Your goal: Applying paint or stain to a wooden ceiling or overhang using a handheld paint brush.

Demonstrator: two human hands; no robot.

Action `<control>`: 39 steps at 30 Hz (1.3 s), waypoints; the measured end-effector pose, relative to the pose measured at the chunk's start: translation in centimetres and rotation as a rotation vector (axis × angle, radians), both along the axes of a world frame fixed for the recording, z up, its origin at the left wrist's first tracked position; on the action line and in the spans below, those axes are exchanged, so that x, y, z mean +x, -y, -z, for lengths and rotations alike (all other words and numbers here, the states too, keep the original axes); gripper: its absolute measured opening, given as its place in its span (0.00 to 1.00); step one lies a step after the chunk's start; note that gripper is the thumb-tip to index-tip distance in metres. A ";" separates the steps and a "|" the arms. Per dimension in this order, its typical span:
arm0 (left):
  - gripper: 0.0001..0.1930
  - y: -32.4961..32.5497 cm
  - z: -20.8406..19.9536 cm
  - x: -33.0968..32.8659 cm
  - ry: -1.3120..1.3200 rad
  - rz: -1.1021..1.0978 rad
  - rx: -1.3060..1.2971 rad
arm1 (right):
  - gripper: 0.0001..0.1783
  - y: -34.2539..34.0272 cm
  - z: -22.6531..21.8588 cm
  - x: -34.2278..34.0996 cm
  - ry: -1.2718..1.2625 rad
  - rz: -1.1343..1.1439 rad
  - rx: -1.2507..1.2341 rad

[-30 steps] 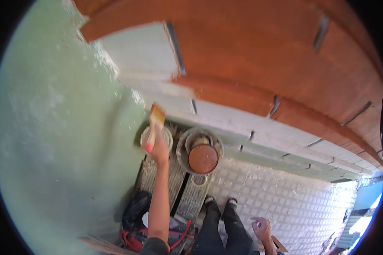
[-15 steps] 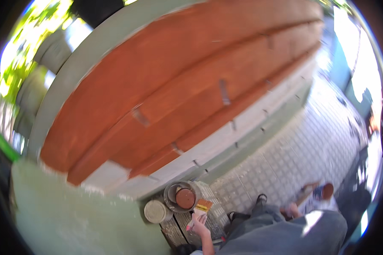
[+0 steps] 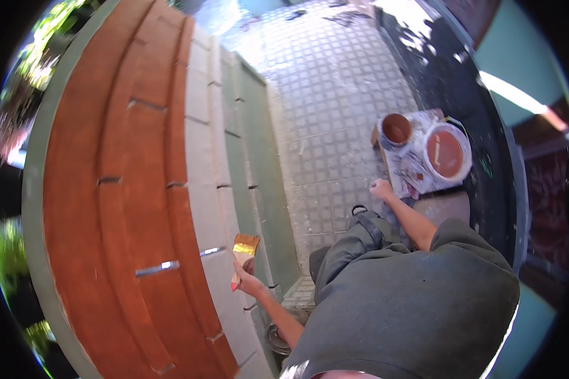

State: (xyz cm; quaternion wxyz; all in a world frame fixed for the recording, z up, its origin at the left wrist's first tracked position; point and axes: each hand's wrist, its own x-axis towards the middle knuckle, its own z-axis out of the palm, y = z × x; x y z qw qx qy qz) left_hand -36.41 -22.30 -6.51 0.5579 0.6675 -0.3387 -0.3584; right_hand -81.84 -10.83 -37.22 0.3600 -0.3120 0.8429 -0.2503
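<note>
In my left hand is a flat paintbrush, held by its pale, red-tipped handle. Its broad bristles, stained orange-brown, point up and away beside the unpainted white band of the stepped wall. Above that band the wall's orange-red painted face curves along my left; its lowest part is grey-green. My right hand is closed in a loose fist beside a low, plastic-covered stand, with nothing visible in it. On the stand are a paint-coated pot and a white tub with terracotta paint inside.
Patterned paving tiles run between the wall and a dark strip at the right. A metal pan is partly hidden by my left arm. Short dark notches break the wall's ledges. Plants show at the far left.
My view has swung right, so the wall now runs along my left. My left hand still holds the brush, now beside the white band. The stand with the paint containers shows more fully.
</note>
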 end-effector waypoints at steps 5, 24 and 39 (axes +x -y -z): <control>0.21 5.6 1.2 -12.3 0.176 0.501 0.125 | 0.17 -2.7 0.9 -1.9 0.023 0.250 -0.042; 0.18 25.9 5.0 -44.0 0.711 2.052 0.085 | 0.16 -9.0 -5.6 18.0 0.161 1.265 0.081; 0.21 11.8 14.5 -60.1 0.654 2.191 0.095 | 0.18 6.9 -14.8 -7.5 -0.022 1.167 -0.338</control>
